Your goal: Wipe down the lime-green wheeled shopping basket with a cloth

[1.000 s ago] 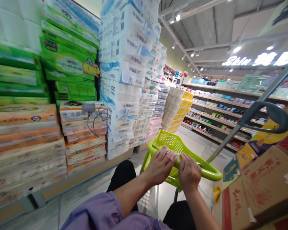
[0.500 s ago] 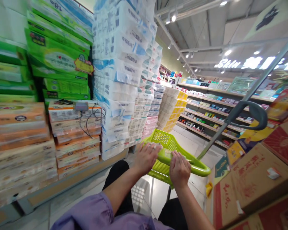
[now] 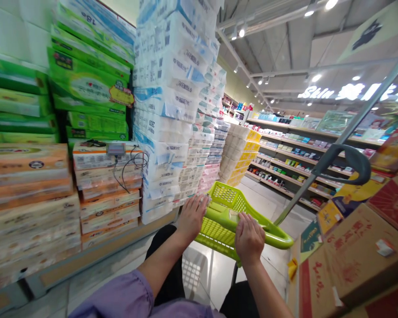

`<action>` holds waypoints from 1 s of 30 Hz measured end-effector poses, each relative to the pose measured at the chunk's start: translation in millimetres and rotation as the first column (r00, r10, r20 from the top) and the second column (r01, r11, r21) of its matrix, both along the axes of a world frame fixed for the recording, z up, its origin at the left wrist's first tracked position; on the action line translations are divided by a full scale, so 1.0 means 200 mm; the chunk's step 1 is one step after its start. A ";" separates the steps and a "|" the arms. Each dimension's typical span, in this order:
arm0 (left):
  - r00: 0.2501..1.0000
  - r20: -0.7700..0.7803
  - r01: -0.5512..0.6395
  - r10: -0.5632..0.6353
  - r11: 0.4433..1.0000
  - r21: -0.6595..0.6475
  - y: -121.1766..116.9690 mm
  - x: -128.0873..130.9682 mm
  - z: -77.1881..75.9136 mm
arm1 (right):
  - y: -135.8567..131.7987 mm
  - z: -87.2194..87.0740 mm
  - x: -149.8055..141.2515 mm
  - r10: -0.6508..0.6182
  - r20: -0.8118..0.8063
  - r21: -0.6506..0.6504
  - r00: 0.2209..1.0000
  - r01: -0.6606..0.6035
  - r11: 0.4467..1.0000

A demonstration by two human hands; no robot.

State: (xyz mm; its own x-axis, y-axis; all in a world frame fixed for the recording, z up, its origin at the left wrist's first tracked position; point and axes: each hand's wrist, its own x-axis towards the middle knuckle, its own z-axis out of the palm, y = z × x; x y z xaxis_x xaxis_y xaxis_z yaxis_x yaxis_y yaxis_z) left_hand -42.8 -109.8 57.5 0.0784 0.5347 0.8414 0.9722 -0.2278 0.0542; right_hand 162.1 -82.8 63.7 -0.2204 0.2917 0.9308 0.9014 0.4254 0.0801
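A lime-green shopping cart [image 3: 219,238] with a perforated basket stands right in front of me. Its curved handle [image 3: 223,217] faces me. My left hand [image 3: 193,217] is closed over the left end of the handle, and its fingertips are partly blurred. Further right, my right hand [image 3: 250,235] wraps over the handle with its fingers bent together. A small pale label [image 3: 234,213] on the handle shows between the hands. The part of the basket that I see holds nothing.
Stacked tissue packs [image 3: 93,84] and tall toilet-paper packs [image 3: 166,128] line the left side. Cardboard boxes [image 3: 361,251] stand close on the right, beside a slanting metal pole with a grey loop handle [image 3: 361,163]. Stocked shelves [image 3: 295,154] run behind, past the tiled floor [image 3: 267,194].
My left hand has slid left along the handle, away from my right hand, which stays on it. The stacks and boxes have shifted slightly to the right in view.
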 end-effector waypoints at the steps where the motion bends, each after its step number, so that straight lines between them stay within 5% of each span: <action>1: 1.000 0.002 -0.007 0.007 1.000 0.007 0.00 0.00 0.00 | 0.00 0.00 0.00 0.001 -0.006 0.002 1.000 -0.001 1.000; 6: 0.970 -0.182 0.161 -0.161 0.987 -0.014 -0.04 0.08 -0.01 | 0.01 0.00 -0.02 -0.004 -0.016 -0.008 1.000 0.004 1.000; 12: 1.000 0.001 0.025 -0.025 0.999 -0.019 0.03 0.05 0.02 | 0.00 0.02 -0.04 0.006 -0.006 -0.068 1.000 -0.006 0.998; 18: 0.963 -0.178 0.190 -0.202 0.978 -0.085 0.01 0.13 0.01 | 0.01 0.04 -0.07 0.006 -0.022 -0.200 1.000 -0.010 0.980; 23: 0.995 -0.062 0.078 -0.084 0.993 -0.089 0.04 0.08 0.04 | 0.01 0.08 -0.05 0.051 0.077 -0.343 0.996 -0.021 0.939; 28: 0.949 -0.141 0.269 -0.281 0.958 -0.103 0.04 0.14 0.03 | 0.02 0.10 -0.05 0.105 0.139 -0.426 0.985 -0.036 0.904; 30: 0.956 -0.118 0.255 -0.268 0.961 -0.109 0.05 0.13 0.02 | 0.03 0.09 -0.06 0.114 0.139 -0.408 0.984 -0.048 0.912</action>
State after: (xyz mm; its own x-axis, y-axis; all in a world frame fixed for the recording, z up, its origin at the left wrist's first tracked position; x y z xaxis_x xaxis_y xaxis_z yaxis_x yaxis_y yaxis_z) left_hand -15.9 -100.3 61.7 0.3318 0.5551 0.7628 0.8792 -0.4750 -0.0368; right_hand 150.6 -76.1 81.0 -0.3920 0.6080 0.6904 0.8525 0.5221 0.0243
